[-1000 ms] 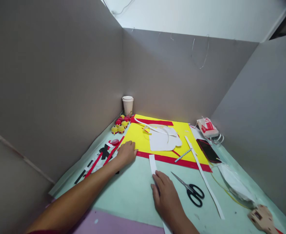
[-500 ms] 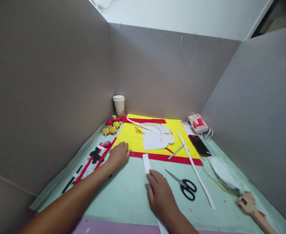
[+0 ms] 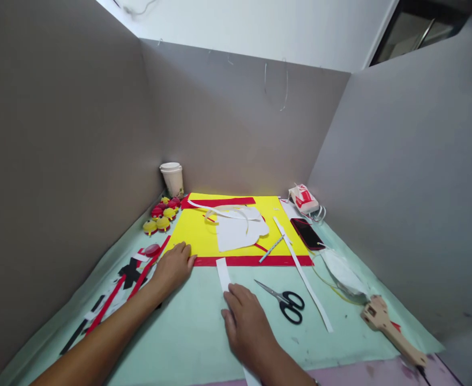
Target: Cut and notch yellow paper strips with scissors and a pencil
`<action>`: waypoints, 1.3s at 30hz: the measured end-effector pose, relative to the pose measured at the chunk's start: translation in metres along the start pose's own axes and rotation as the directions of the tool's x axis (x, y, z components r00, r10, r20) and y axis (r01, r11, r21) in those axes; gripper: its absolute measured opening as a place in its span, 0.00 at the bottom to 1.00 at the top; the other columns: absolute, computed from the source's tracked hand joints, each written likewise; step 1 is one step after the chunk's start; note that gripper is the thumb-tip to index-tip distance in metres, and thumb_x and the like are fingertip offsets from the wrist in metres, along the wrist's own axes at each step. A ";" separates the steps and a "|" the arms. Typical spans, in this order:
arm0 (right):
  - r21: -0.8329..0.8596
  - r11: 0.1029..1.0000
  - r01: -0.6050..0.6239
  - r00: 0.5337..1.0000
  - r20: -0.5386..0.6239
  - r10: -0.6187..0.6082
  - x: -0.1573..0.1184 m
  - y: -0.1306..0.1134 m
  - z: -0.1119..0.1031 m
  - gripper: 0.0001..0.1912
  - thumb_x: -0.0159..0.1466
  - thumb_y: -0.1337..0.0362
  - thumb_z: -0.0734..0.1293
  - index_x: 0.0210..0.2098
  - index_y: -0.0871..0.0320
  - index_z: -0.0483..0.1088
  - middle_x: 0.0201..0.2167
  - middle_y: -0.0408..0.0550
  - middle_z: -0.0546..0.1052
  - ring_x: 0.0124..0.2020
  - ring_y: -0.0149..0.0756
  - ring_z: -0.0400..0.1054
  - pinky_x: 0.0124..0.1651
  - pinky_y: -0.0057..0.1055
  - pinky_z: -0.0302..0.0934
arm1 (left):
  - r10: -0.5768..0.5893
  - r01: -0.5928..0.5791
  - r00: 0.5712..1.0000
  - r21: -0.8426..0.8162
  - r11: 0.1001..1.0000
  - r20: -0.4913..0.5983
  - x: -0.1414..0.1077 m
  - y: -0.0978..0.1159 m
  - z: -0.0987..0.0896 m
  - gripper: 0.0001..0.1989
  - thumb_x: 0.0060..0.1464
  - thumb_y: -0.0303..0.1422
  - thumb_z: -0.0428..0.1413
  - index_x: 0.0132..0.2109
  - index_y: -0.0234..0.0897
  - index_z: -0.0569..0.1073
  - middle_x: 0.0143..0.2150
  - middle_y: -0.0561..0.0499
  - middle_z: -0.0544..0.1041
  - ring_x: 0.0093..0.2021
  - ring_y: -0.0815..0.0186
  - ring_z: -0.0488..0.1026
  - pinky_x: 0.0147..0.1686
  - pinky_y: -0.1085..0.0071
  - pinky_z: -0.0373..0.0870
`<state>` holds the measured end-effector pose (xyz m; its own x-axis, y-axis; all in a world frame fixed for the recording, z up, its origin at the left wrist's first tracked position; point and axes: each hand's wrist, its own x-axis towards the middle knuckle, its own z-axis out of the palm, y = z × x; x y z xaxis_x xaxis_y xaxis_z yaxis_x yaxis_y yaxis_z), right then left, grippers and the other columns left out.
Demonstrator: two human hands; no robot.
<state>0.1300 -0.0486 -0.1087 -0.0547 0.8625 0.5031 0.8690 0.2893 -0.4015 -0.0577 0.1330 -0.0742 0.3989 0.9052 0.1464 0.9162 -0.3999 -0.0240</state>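
Note:
My left hand point(image 3: 176, 266) lies palm down on the near left corner of a yellow sheet with red borders point(image 3: 191, 230), its fingers lightly bent and thumb out. A white paper strip point(image 3: 222, 273) lies below the sheet's red edge. Over this strip rests my right hand point(image 3: 247, 321), palm down with the thumb apart from the fingers; the strip passes beneath it and comes out near the wrist. To the right of that hand are black-handled scissors point(image 3: 284, 300), their blades partly apart. White cut paper point(image 3: 239, 233) and curled strips lie on the yellow sheet.
Red and yellow round pieces point(image 3: 157, 214) and a paper cup point(image 3: 172, 179) stand at back left. Red and black scraps point(image 3: 131, 273) lie left. Rightward are another long strip point(image 3: 308, 279), a phone point(image 3: 307, 234), a white mask point(image 3: 344, 271) and a glue gun point(image 3: 392, 327). Grey panels enclose the table.
The head view has turned rightward, so everything appears farther left. Both hands stay in about the same places on the sheet and the strip.

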 end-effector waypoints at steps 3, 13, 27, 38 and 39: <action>-0.003 1.000 -0.003 1.000 0.008 0.003 0.001 0.000 0.000 0.19 0.62 0.70 0.64 0.52 0.61 0.72 0.54 0.57 0.75 0.54 0.50 0.69 0.57 0.46 0.66 | 0.004 -0.004 1.000 0.010 1.000 -0.018 0.001 -0.001 0.000 0.20 0.64 0.38 0.44 0.55 0.31 0.70 0.61 0.35 0.69 0.59 0.50 0.68 0.56 0.58 0.64; 0.015 1.000 -0.019 0.999 0.028 0.019 0.002 0.001 0.000 0.19 0.62 0.69 0.66 0.52 0.60 0.72 0.54 0.58 0.75 0.55 0.50 0.68 0.57 0.47 0.64 | -0.006 0.005 1.000 0.034 0.999 0.020 0.003 -0.002 -0.001 0.23 0.65 0.41 0.43 0.57 0.32 0.70 0.63 0.36 0.68 0.62 0.51 0.65 0.54 0.58 0.67; 0.011 1.000 -0.028 0.997 0.070 0.027 0.004 0.000 -0.006 0.18 0.64 0.68 0.64 0.53 0.62 0.71 0.55 0.57 0.74 0.57 0.48 0.66 0.59 0.45 0.62 | 0.016 -0.016 1.000 0.007 1.000 -0.008 0.002 -0.002 0.001 0.25 0.64 0.41 0.42 0.57 0.30 0.70 0.62 0.35 0.68 0.61 0.50 0.66 0.54 0.57 0.67; 0.022 1.000 -0.013 0.998 0.060 0.012 0.003 0.003 -0.006 0.18 0.63 0.69 0.64 0.53 0.60 0.71 0.54 0.57 0.74 0.56 0.47 0.66 0.59 0.45 0.62 | 0.019 -0.018 1.000 0.027 0.999 -0.013 -0.006 0.000 -0.003 0.22 0.65 0.39 0.42 0.56 0.30 0.70 0.61 0.35 0.69 0.61 0.51 0.66 0.57 0.59 0.64; 0.023 1.000 -0.011 0.998 0.059 0.009 0.002 0.003 -0.006 0.18 0.63 0.69 0.64 0.53 0.60 0.71 0.54 0.57 0.74 0.55 0.47 0.66 0.59 0.45 0.62 | 0.019 -0.018 1.000 0.030 0.999 -0.017 -0.007 0.001 -0.003 0.22 0.65 0.38 0.42 0.56 0.29 0.70 0.61 0.34 0.68 0.61 0.51 0.66 0.57 0.58 0.63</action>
<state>0.1355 -0.0479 -0.1046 -0.0752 0.8880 0.4537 0.8580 0.2895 -0.4243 -0.0592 0.1259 -0.0725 0.4153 0.8951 0.1625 0.9096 -0.4117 -0.0566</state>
